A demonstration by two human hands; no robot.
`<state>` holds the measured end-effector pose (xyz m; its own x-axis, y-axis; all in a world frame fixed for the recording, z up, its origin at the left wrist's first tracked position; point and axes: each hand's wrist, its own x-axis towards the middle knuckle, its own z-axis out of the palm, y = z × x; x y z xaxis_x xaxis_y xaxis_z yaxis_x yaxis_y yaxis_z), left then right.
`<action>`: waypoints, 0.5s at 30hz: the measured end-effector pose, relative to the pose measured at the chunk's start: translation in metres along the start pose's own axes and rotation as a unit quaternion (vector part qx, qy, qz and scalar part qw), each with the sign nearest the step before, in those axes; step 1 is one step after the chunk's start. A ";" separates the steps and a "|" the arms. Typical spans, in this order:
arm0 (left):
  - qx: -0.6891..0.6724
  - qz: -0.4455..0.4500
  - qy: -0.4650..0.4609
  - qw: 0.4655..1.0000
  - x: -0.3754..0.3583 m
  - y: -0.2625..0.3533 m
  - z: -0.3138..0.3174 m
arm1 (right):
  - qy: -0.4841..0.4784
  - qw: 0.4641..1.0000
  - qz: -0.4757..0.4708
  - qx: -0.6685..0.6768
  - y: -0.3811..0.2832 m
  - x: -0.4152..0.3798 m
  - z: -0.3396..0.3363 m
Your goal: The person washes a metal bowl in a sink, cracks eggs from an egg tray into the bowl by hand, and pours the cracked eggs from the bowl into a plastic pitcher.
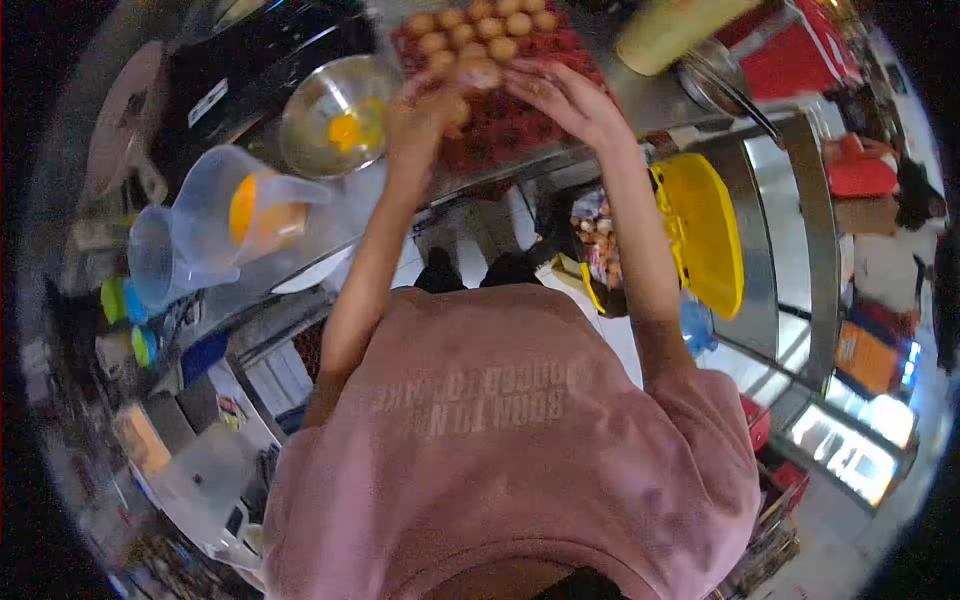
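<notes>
Over the red egg tray [560, 50], my left hand [418, 125] is blurred, its fingers curled around a brown egg [456, 117]. My right hand [570, 100] reaches in from the other side, fingers stretched out and apart. Its fingertips come close to a pale, blurred egg [478, 73] between the two hands. Several brown eggs [490, 27] fill the far part of the tray, while its near pockets are bare. Left of the tray stands a steel bowl [300, 125] with a yellow yolk [345, 130] and clear egg white in it.
Clear plastic jugs [205, 205] stand at the counter's left, one with orange-yellow liquid inside. Below the right forearm is a bin with a yellow lid [715, 235], holding eggshells [600, 240]. A pale yellow cylinder [680, 35] and a metal pot [712, 75] sit at the back right.
</notes>
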<state>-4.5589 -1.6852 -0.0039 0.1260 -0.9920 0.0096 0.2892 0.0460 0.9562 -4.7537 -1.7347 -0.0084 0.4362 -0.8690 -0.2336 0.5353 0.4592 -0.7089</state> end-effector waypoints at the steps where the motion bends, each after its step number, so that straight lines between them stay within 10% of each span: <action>1: 0.118 0.154 -0.056 0.979 -0.001 -0.017 0.017 | 0.042 0.999 -0.022 -0.016 -0.009 -0.036 -0.012; 6: 0.076 -0.199 -0.355 0.910 -0.044 -0.067 0.125 | 0.356 0.926 -0.073 -0.104 0.014 -0.170 -0.141; 9: 0.243 -0.079 -0.300 0.919 -0.076 -0.207 0.180 | 0.432 0.849 0.010 -0.304 0.073 -0.218 -0.278; 12: 0.018 -0.141 -0.303 0.942 -0.104 -0.329 0.202 | 0.408 0.698 0.052 -0.586 0.106 -0.240 -0.353; 15: 0.112 -0.329 -0.368 0.862 -0.088 -0.229 0.180 | 0.399 0.577 -0.008 -0.712 0.127 -0.245 -0.365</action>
<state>-4.8067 -1.6291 -0.1710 -0.6559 -0.6048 -0.4517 -0.1331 -0.4964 0.8578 -5.0561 -1.5308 -0.2842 -0.3366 -0.9404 -0.0484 -0.8517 0.3260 -0.4103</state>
